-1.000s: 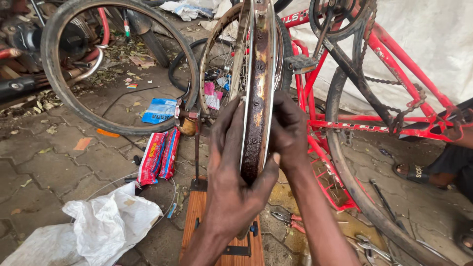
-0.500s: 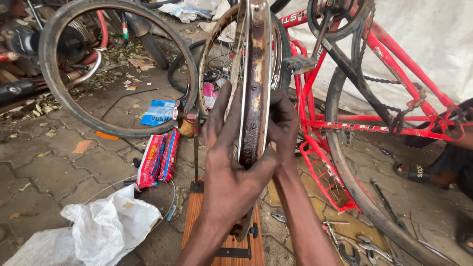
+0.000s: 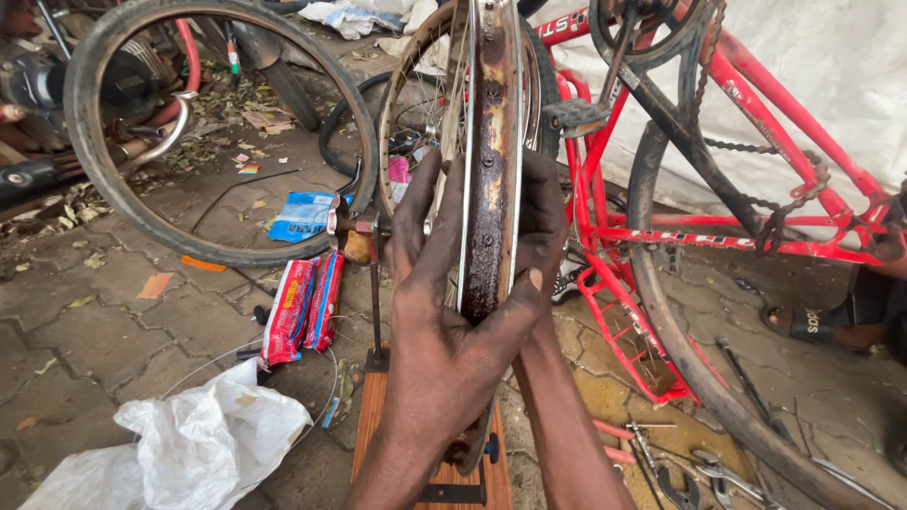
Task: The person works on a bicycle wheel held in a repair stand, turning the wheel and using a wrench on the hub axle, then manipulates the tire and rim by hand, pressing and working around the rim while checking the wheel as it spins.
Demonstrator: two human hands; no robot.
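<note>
Rusty wheel rim (image 3: 489, 170) upright at centre, over wooden stand (image 3: 378, 425). Left hand (image 3: 444, 321) grips rim, thumb across near edge. Right hand (image 3: 543, 212) presses right side, fingers closed round it. Red bicycle frame (image 3: 756, 227) right.

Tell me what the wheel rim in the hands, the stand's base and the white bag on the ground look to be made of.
Wheel rim: likely steel, bare, with brown rust blotches along its inner channel.
Stand base: seemingly wood, orange-brown and flat.
White bag: thin plastic by its look, crumpled, slightly glossy.
</note>
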